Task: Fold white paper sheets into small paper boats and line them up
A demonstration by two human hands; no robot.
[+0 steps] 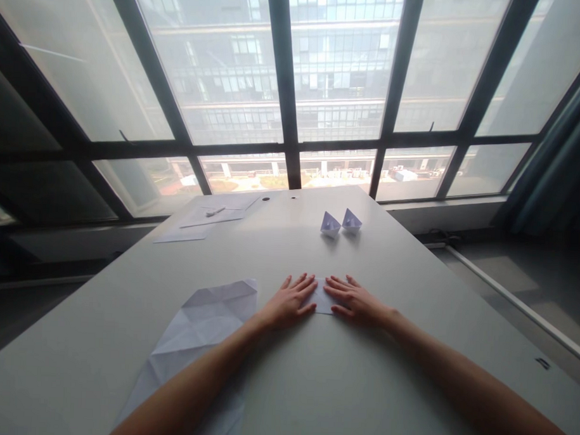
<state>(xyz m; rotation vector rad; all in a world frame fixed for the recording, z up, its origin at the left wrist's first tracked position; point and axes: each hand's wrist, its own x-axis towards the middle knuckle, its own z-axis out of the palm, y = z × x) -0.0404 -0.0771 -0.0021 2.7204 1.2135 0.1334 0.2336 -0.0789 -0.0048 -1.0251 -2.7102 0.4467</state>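
Observation:
A small piece of folded white paper (324,300) lies flat on the white table (360,385), partly covered by my hands. My left hand (291,301) rests on its left side, palm down, with the fingers spread. On the paper's right side lies my right hand (356,301), likewise flat with its fingers apart. Beyond my hands stand two folded paper boats, one on the left (330,225) and one on the right (351,221). Under and beside my left forearm is a large creased sheet of paper (195,328).
Flat white sheets (185,233) lie at the far left of the table, with a small light-coloured object (215,212) on top that I cannot name. A dark-framed window (285,84) rises behind the table. At the right hangs a dark curtain (553,157).

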